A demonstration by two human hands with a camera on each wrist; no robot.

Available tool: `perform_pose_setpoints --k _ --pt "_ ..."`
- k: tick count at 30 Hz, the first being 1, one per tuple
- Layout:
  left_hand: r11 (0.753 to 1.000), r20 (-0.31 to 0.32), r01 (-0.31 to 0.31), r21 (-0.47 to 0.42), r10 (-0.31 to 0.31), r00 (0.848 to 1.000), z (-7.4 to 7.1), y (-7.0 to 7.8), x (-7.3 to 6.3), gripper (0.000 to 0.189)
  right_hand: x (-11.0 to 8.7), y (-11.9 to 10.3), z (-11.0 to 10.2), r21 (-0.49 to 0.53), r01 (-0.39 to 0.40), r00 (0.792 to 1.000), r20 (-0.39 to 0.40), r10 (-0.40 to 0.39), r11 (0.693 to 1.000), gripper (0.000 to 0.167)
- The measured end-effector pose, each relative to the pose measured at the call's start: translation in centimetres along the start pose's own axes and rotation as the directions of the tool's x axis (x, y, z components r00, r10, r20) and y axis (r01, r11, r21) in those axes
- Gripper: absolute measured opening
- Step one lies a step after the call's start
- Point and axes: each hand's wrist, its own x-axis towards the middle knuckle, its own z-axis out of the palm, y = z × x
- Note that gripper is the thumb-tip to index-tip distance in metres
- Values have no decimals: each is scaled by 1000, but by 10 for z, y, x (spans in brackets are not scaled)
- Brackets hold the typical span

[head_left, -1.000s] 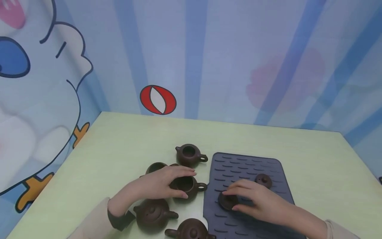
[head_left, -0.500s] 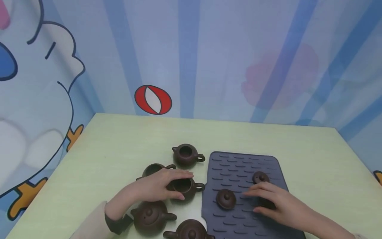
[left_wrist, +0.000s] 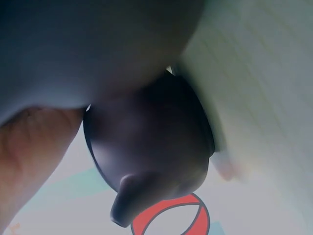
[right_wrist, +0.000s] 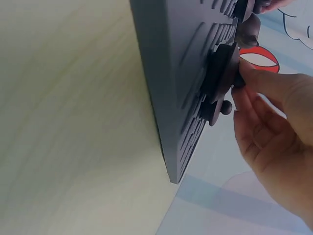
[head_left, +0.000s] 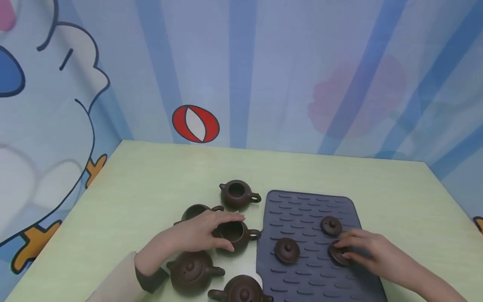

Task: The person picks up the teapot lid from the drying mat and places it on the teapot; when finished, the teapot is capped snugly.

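Observation:
In the head view my left hand (head_left: 203, 230) holds a lidless brown clay teapot (head_left: 235, 233), its fingers along the far side and its thumb on the near side. The pot's handle points right, towards the mat. On the grey ridged mat (head_left: 279, 209), my right hand (head_left: 371, 253) pinches the knob of a small brown teapot lid (head_left: 336, 251). The right wrist view shows thumb and fingers on that lid's (right_wrist: 222, 71) knob, with the lid at the mat's surface. Two other lids lie nearby: one (head_left: 287, 251) to the left, one (head_left: 331, 226) just behind.
Another lidless teapot (head_left: 236, 195) stands farther back, and one more (head_left: 194, 212) is partly hidden behind my left hand. Two lidded teapots, one (head_left: 190, 272) by my left wrist and one (head_left: 243, 289) at the front, stand left of the mat. A printed backdrop (head_left: 279, 84) rises behind the table.
My right hand has let go of the left lid, which stays on the mat, and has moved right to pinch another lid. My left hand stays at the teapot.

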Motion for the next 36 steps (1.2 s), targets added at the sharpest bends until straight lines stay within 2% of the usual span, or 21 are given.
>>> perform_pose_setpoints --k 7,12,15,19,23,29,36 --pt "1000 -7 -12 19 12 1000 0 1 0 63 4 2 -4 37 -100 992 86 96 994 15" --pt "1000 -9 1 21 -1 1000 -1 2 0 64 8 1 -7 25 -43 993 113 40 999 11" --pt "1000 -7 16 15 -16 1000 0 2 -1 65 9 -2 -8 54 -10 992 122 4 998 10" --pt "1000 -1 24 1 -24 1000 0 3 -2 64 10 -6 -7 89 45 992 118 -55 995 12" --pt "1000 1 23 -5 -23 1000 1 3 -2 64 16 -13 -6 72 86 991 95 -93 994 14" --pt "1000 -2 27 -4 -27 1000 2 4 -1 64 33 -24 -5 109 121 990 55 -127 987 16" --pt "1000 -5 8 0 -8 1000 0 4 -2 61 61 -39 3 159 143 989 15 -147 977 16"
